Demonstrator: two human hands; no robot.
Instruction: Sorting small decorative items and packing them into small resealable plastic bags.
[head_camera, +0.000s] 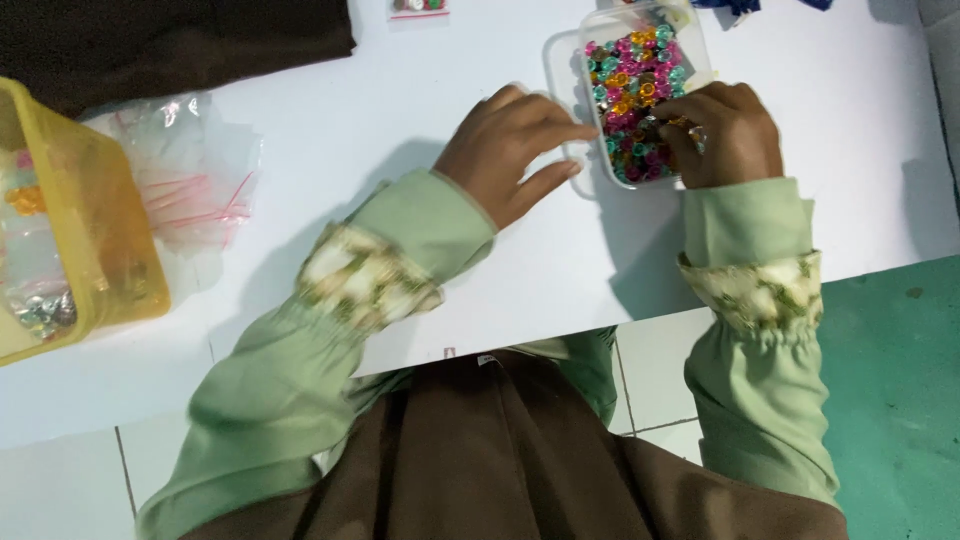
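The clear plastic box of coloured beads (640, 90) sits between the hands: left hand (510, 150) rests open against its side, right hand (725, 135) pinches beads inside.

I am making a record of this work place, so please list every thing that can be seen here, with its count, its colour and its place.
clear plastic box: one, clear, top centre of the white board
beads: many, pink, orange and teal, inside the clear plastic box
yellow plastic tub: one, yellow, left edge
zip bags: a small pile, clear with red strips, beside the tub
small packet: one, clear, top edge
dark cloth: one, brown, top left
white board: one, white, under everything
left hand: steadies the box's side
right hand: fingertips in the beads
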